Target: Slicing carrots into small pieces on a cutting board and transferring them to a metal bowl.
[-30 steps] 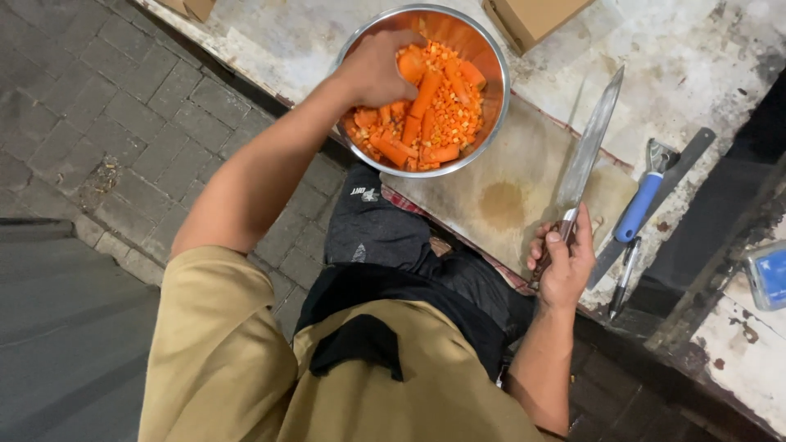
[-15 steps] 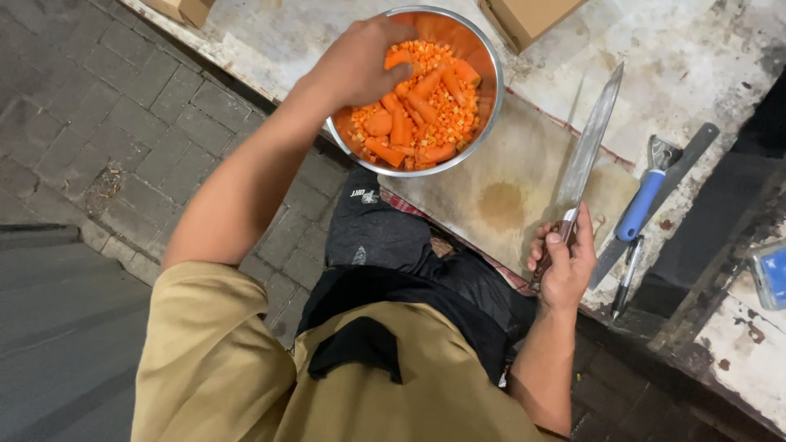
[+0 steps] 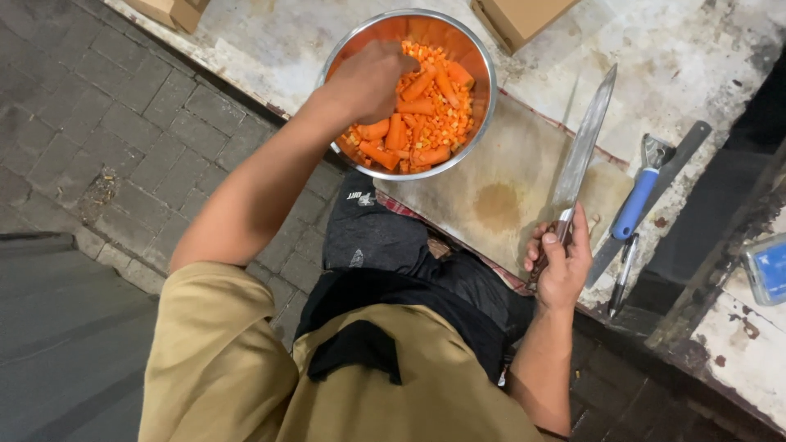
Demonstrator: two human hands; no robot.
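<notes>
**Over the bowl: left hand digs among the carrots**

At the near edge of the bench (image 3: 720, 49), the person's left hand (image 3: 368, 80) is down inside the steel bowl (image 3: 483, 123), fingers curled over the carrot pieces (image 3: 422, 115). Whether it has closed on a piece I cannot tell, since the back of the hand hides the fingertips. A second ago the same hand lay flatter on the heap, toward the bowl's near-left side; half a second ago it had lifted and bunched; now it sits lower at the left rim, knuckles up, as if sorting through the pile. My reading is that it is picking out one of the long sticks, which lie mixed with small dice.

The right hand (image 3: 561, 266) has not moved across the three moments. It is clenched around the handle of a long knife (image 3: 583, 147), whose blade lies flat and points away over the worn cutting board (image 3: 499, 196). The board is bare just now, stained in the middle, touching the bowl on its left.

Just right of the board lie a blue-handled peeler (image 3: 639, 196), a dark flat strip (image 3: 679, 160) under it and a pen (image 3: 621, 274). A cardboard box (image 3: 516, 16) stands beyond the bowl, another box corner (image 3: 168, 10) at the far left. A blue lidded tub (image 3: 770, 266) sits well apart at the right edge.
</notes>
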